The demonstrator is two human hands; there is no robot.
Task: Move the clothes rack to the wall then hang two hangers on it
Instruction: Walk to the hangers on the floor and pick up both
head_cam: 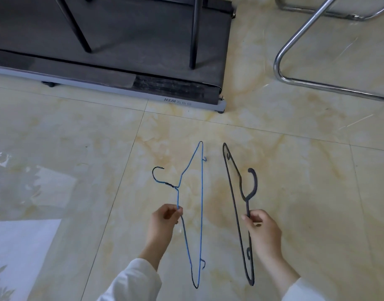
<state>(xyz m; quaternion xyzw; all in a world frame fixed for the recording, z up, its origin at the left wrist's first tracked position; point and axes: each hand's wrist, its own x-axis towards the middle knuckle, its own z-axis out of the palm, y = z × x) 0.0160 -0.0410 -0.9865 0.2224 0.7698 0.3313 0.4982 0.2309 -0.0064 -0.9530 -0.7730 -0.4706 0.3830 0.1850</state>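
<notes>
My left hand [165, 222] pinches a thin blue wire hanger [201, 192] by its sloping shoulder, with the hook pointing left. My right hand [262, 231] grips a black plastic hanger [232, 192] just below its hook, which curves to the right. Both hangers are held lengthwise over the tiled floor, side by side and apart. Two black legs [195, 33] stand on the dark surface at the top; I cannot tell whether they belong to the clothes rack.
A low treadmill [112, 68] with a grey side rail lies across the upper left. A chrome tube frame [295, 68] stands on the floor at upper right. Marble-look floor tiles [78, 137] spread around my hands. White sleeves cover both forearms.
</notes>
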